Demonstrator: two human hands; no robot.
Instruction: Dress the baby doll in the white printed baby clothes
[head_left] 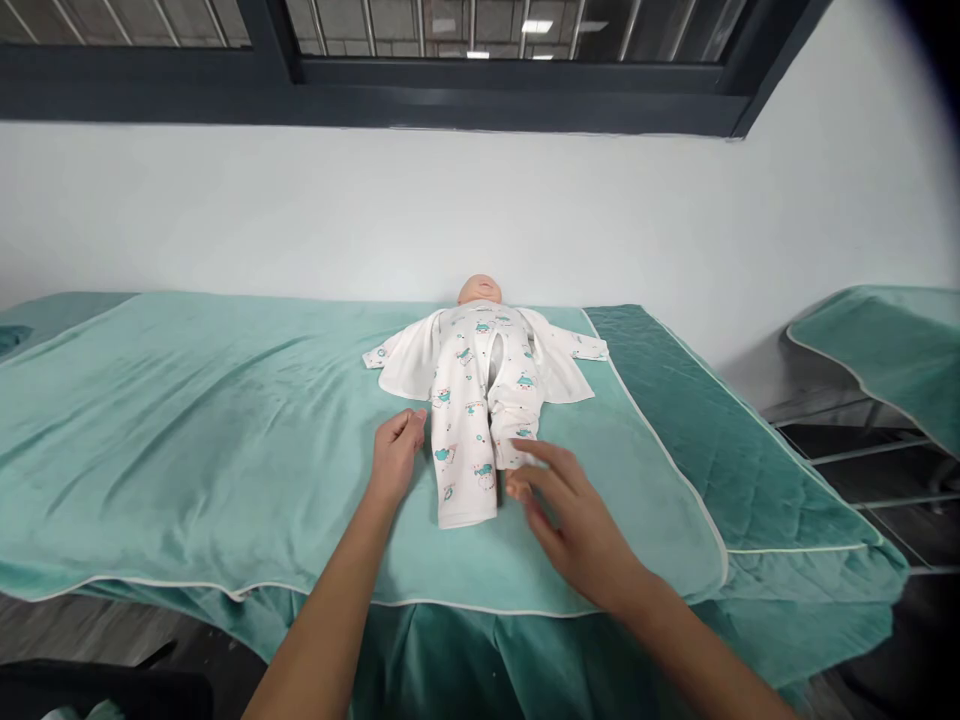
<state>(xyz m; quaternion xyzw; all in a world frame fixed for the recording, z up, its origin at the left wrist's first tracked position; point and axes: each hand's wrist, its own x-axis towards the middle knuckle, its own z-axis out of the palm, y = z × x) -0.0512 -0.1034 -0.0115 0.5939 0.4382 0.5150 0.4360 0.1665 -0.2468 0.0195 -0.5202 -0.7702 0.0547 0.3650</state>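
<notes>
A baby doll lies on its back on a teal blanket, head toward the wall. It wears a white romper with teal prints, unfastened at the chest with the sides spread out. My left hand rests on the blanket beside the romper's left leg, fingers loosely curled and holding nothing. My right hand hovers over the end of the other leg, fingers stretched out and apart, slightly blurred.
The blanket covers a table whose darker quilted cover shows on the right. The front edge is close to me. A white wall stands behind. Another teal-covered table is at the far right, across a gap.
</notes>
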